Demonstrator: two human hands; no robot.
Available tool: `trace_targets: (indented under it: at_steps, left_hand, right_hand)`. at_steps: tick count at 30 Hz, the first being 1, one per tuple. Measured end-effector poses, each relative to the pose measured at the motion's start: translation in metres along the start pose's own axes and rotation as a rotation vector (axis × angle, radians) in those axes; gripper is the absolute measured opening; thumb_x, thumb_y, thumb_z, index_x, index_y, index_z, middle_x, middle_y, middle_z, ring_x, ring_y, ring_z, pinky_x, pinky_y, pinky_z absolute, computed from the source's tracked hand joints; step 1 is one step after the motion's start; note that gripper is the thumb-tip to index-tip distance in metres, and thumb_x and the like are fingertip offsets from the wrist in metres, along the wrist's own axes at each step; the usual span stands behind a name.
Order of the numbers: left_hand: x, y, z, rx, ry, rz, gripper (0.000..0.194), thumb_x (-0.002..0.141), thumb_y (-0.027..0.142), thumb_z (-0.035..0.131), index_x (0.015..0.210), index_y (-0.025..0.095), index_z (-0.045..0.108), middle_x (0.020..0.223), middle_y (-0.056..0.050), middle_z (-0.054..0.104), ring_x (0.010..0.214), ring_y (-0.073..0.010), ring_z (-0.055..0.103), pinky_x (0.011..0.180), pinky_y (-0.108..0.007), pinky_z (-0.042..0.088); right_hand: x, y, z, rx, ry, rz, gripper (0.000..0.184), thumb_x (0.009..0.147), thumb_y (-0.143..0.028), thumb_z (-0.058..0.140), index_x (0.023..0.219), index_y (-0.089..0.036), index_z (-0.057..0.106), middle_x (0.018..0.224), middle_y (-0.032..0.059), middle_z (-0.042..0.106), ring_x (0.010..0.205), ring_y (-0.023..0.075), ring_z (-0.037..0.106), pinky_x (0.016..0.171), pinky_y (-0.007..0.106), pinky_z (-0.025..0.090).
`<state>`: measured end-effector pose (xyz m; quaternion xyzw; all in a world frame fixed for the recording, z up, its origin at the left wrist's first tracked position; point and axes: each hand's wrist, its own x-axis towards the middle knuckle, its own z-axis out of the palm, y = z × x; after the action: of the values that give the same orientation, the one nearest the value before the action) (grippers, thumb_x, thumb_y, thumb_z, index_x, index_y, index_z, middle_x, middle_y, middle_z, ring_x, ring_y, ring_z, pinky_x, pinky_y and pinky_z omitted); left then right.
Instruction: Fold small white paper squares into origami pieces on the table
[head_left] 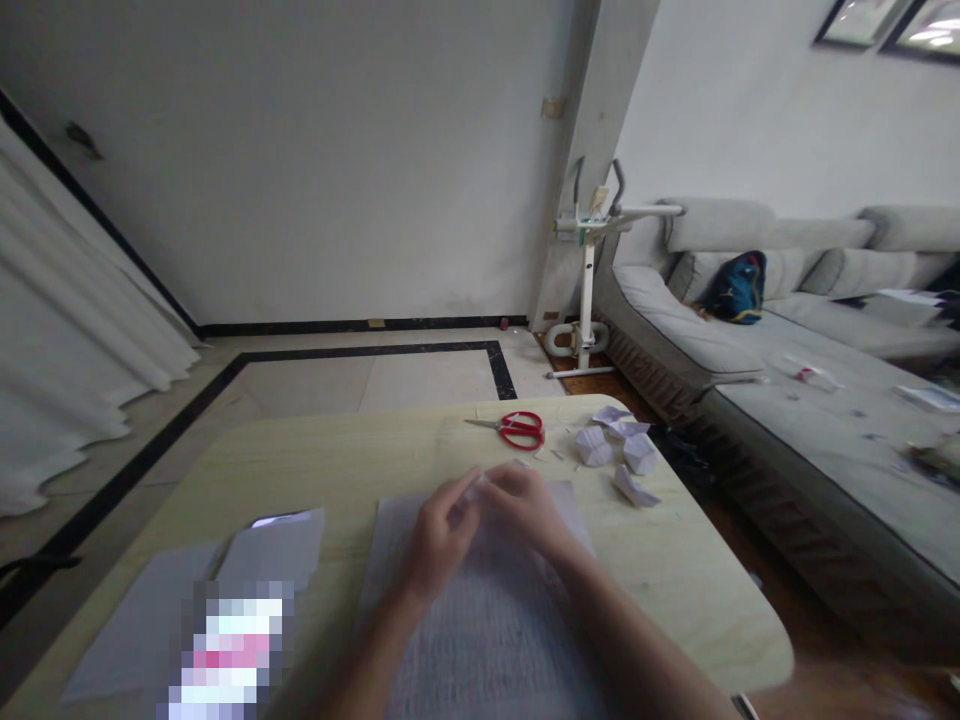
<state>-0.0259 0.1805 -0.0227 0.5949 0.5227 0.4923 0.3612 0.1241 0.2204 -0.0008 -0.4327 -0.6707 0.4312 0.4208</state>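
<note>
My left hand (444, 522) and my right hand (523, 502) meet over a large printed sheet (487, 630) lying on the table. Between their fingertips is a small piece of white paper (475, 482), pinched from both sides and mostly covered by the fingers. Just beyond the hands lie red-handled scissors (520, 430), their blades pointing left. Several folded paper pieces (595, 447) rest to the right of the scissors, with thin paper scraps scattered near them.
On the left of the wooden table (337, 455) are white sheets (150, 610) and a blurred-out, phone-like screen (229, 650). A grey sofa (810, 420) stands to the right, with a blue bag (739, 288) on it. White exercise equipment (587, 290) stands by the wall.
</note>
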Motion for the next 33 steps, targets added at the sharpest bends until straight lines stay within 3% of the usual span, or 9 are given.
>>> trace_targets:
  at_steps: [7,16,22,25,33]
  left_hand:
    - [-0.001,-0.001,0.003,-0.138,-0.014,-0.118,0.037,0.086,0.037,0.063,0.115,0.014,0.067,0.108,-0.011,0.073,0.098,-0.0261,0.069,0.087,-0.035,0.054]
    - [0.001,0.003,0.001,-0.193,-0.001,-0.121,0.033,0.087,0.035,0.062,0.113,0.016,0.068,0.111,-0.010,0.072,0.099,-0.0242,0.068,0.084,-0.031,0.054]
    - [0.004,0.007,0.001,-0.239,0.033,-0.212,0.031,0.082,0.042,0.066,0.094,0.014,0.068,0.079,-0.004,0.070,0.071,-0.0182,0.066,0.063,-0.025,0.052]
    - [0.004,0.011,-0.001,-0.222,0.024,-0.199,0.029,0.082,0.042,0.065,0.083,0.013,0.069,0.071,-0.001,0.066,0.067,-0.0158,0.062,0.059,-0.022,0.049]
    - [0.003,0.018,-0.003,-0.178,0.040,-0.183,0.028,0.083,0.041,0.063,0.083,0.014,0.070,0.070,0.000,0.064,0.066,-0.0150,0.060,0.058,-0.021,0.047]
  right_hand:
    - [0.001,0.002,-0.001,0.105,0.021,0.035,0.022,0.081,-0.035,0.065,0.071,-0.016,0.068,0.066,0.0020,0.068,0.063,0.0154,0.061,0.058,0.024,0.047]
    - [0.001,0.001,-0.001,0.068,0.022,0.026,0.022,0.083,-0.035,0.063,0.072,-0.016,0.066,0.067,0.0016,0.066,0.064,0.0152,0.059,0.060,0.025,0.046]
    - [0.000,0.004,-0.001,0.064,0.041,0.019,0.019,0.082,-0.033,0.063,0.071,-0.017,0.063,0.066,0.0004,0.063,0.063,0.0147,0.057,0.058,0.024,0.044]
    - [0.000,0.005,-0.002,0.097,0.025,0.045,0.023,0.082,-0.037,0.064,0.070,-0.017,0.063,0.066,0.0002,0.062,0.063,0.0148,0.057,0.058,0.024,0.044]
    - [0.001,0.008,-0.001,0.151,0.022,0.068,0.020,0.080,-0.036,0.066,0.074,-0.017,0.066,0.070,0.0008,0.066,0.067,0.0151,0.060,0.063,0.025,0.046]
